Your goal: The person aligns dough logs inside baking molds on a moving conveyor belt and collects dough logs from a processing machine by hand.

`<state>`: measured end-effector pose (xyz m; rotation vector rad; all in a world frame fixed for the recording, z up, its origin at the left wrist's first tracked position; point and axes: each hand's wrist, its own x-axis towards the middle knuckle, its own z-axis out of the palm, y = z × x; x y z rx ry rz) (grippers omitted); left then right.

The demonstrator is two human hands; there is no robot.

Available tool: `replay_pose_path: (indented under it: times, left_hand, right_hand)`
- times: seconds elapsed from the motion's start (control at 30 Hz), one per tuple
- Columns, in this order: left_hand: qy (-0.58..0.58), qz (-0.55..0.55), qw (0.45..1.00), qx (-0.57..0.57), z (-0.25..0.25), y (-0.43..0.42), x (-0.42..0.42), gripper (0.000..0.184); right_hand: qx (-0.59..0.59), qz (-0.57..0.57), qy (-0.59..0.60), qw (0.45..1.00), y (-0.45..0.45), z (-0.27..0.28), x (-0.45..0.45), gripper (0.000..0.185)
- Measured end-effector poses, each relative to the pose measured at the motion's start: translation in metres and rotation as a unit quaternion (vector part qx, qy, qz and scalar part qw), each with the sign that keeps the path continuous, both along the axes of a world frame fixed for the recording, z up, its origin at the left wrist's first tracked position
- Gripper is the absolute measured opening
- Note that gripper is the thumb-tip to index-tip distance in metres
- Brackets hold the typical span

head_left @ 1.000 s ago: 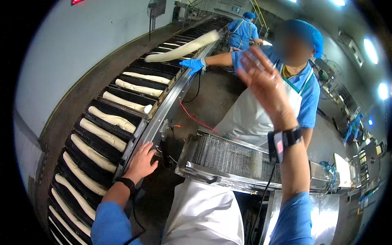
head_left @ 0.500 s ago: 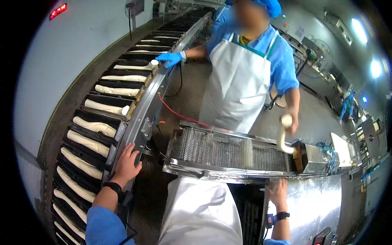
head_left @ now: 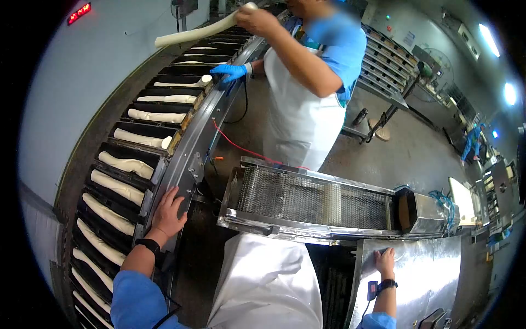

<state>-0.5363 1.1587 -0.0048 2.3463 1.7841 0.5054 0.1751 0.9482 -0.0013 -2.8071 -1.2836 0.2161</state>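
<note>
My left hand (head_left: 169,214) rests with spread fingers on the metal side rail (head_left: 183,170) of the long conveyor, holding nothing. Beside it, black pans (head_left: 127,175) carry long pale dough strips (head_left: 118,187), one in each. My right hand (head_left: 386,262) lies on a shiny metal plate (head_left: 419,257) at the lower right, empty, its fingers slightly bent and apart. Just beyond that hand is the short mesh conveyor (head_left: 287,194), with a metal housing (head_left: 433,214) at its right end.
Across the mesh conveyor a co-worker in a white apron (head_left: 298,109) raises a long dough strip (head_left: 200,32) over the pans. The co-worker's blue-gloved hand (head_left: 231,72) touches the rail. A red cable (head_left: 241,148) runs between the conveyors. Racks (head_left: 383,66) stand behind.
The co-worker's bare hand has carried the dough strip from the mesh conveyor's right end up and left over the pans. My right hand has shifted slightly right on the plate; my left stays.
</note>
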Motion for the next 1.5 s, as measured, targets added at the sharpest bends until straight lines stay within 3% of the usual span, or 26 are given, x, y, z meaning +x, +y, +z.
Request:
replay_pose_path:
  times: [0.1, 0.27, 0.57, 0.8, 0.97, 1.33, 1.47, 1.5]
  left_hand:
    - [0.004, -0.001, 1.000, 0.007, 0.005, 0.001, 0.001, 0.044]
    - [-0.001, -0.007, 1.000, 0.020, 0.001, 0.008, -0.001, 0.044]
    - [-0.011, -0.020, 0.999, 0.040, -0.003, 0.024, -0.005, 0.045]
    - [-0.012, -0.006, 1.000, -0.015, 0.014, 0.054, 0.005, 0.043]
    - [-0.013, -0.028, 1.000, 0.005, -0.003, 0.086, 0.001, 0.043]
    - [0.018, -0.035, 0.999, 0.006, 0.009, 0.142, 0.023, 0.045]
    - [-0.039, 0.021, 0.998, -0.037, 0.018, 0.162, 0.032, 0.045]
    - [-0.098, 0.028, 0.995, -0.021, 0.012, 0.166, 0.032, 0.043]
  right_hand:
    - [0.007, 0.058, -0.026, 0.998, 0.032, -0.011, 0.009, 0.084]
    - [0.002, -0.022, -0.027, 0.999, 0.063, -0.012, -0.015, 0.097]
    - [0.010, -0.027, 0.008, 1.000, 0.068, -0.016, -0.013, 0.108]
    - [-0.025, -0.055, 0.032, 0.998, 0.093, -0.028, 0.001, 0.113]
    - [-0.036, -0.067, 0.042, 0.996, 0.111, -0.017, -0.007, 0.110]
    - [-0.038, -0.081, 0.036, 0.995, 0.158, -0.012, 0.004, 0.108]
    - [-0.041, -0.087, 0.024, 0.995, 0.172, -0.010, 0.010, 0.108]
    - [-0.030, -0.083, 0.004, 0.996, 0.171, -0.010, 0.007, 0.104]
